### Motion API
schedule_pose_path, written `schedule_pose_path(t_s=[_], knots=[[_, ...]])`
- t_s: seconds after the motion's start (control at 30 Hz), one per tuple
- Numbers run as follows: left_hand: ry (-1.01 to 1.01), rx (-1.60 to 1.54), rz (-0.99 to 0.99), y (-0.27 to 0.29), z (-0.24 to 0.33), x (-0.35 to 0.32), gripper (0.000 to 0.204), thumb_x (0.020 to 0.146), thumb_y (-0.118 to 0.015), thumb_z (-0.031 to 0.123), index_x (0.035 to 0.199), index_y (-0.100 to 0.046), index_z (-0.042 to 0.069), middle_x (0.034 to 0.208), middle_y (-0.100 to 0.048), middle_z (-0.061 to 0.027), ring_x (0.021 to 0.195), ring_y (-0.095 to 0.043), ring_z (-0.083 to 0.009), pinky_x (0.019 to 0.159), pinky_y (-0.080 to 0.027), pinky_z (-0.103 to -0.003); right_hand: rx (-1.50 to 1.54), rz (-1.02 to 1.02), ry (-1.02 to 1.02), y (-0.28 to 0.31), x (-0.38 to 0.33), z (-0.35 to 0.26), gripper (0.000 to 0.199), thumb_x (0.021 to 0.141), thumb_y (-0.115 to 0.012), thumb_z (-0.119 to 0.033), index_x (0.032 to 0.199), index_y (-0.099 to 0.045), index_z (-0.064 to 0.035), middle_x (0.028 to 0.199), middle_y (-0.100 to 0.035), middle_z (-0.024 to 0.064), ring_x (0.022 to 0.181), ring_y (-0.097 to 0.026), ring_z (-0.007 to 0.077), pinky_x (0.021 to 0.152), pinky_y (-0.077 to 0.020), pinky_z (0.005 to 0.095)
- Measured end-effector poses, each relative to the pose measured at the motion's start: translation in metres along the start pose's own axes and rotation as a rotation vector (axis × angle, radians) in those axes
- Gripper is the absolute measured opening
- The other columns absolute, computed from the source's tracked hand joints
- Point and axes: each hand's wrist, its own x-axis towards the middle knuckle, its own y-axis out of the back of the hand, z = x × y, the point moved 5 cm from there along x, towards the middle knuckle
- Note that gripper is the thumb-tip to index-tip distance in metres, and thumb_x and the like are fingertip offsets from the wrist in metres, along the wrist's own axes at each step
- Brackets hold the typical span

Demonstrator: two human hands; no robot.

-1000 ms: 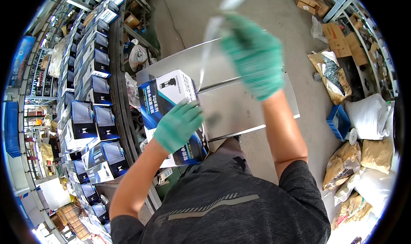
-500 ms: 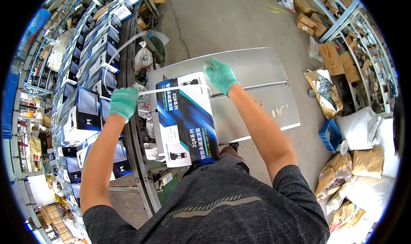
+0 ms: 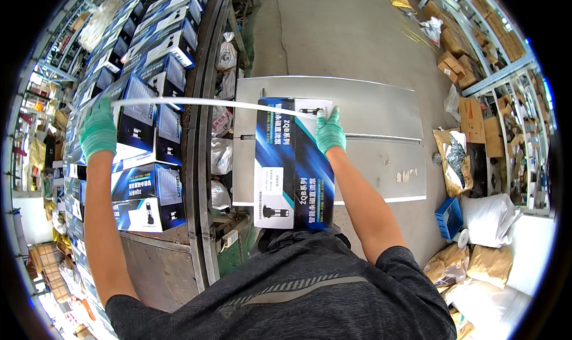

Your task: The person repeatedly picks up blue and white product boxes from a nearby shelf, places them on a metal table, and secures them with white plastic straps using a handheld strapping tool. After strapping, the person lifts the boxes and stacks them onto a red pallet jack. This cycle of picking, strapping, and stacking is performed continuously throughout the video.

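Observation:
A carton (image 3: 295, 164) with blue, black and white print lies on a grey metal-topped table (image 3: 381, 110) in front of me. A white plastic strapping band (image 3: 220, 103) crosses above its far end, stretched from my left hand out to the carton's right edge. My left hand (image 3: 98, 130), in a green glove, is closed on the band far to the left, over the stacked cartons. At the carton's far right edge, my green-gloved right hand (image 3: 330, 130) presses thumb and fingers on the band's other part. The band's run below the carton is hidden.
Rows of similar printed cartons (image 3: 146, 188) stand on a bench to the left, bordered by a dark metal rail (image 3: 202, 161). Shelving (image 3: 506, 72) holds boxes on the right. A blue crate (image 3: 448, 218) and white sacks (image 3: 491, 221) sit on the floor.
My left hand has moved further left, drawing the band out straight. My right hand has come down from beyond the carton onto its right edge. The view has shifted left.

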Motion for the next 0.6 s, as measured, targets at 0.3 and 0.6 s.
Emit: schedule_pose_path(t_s=[0.3,0.6], knots=[[0.765,-2.458,-0.596,-0.049,0.207,-0.038,0.032,0.108,-0.049,0.028,0.123,-0.060,0.002,0.119,-0.067,-0.0218,0.106,-0.069,-0.0372,0.090,-0.064,-0.051,-0.114,0.096,0.001,0.004,0.001,0.002,0.086,0.102,-0.029,-0.066,0.161,-0.019,-0.0046,0.127,-0.064,0.0326,0.116,-0.063,0.0481,0.098,-0.0495,0.0539],[1.442,-2.500,-0.703,-0.236,0.348,-0.105,0.041,0.112,-0.033,0.032,0.127,-0.053,0.000,0.116,-0.065,-0.0235,0.097,-0.068,-0.0425,0.085,-0.064,-0.054,-0.188,0.125,-0.037,-0.001,0.002,0.003,0.081,0.103,-0.031,-0.064,0.161,-0.020,-0.0084,0.118,-0.068,0.0317,0.109,-0.066,0.0476,0.094,-0.0513,0.0538]])
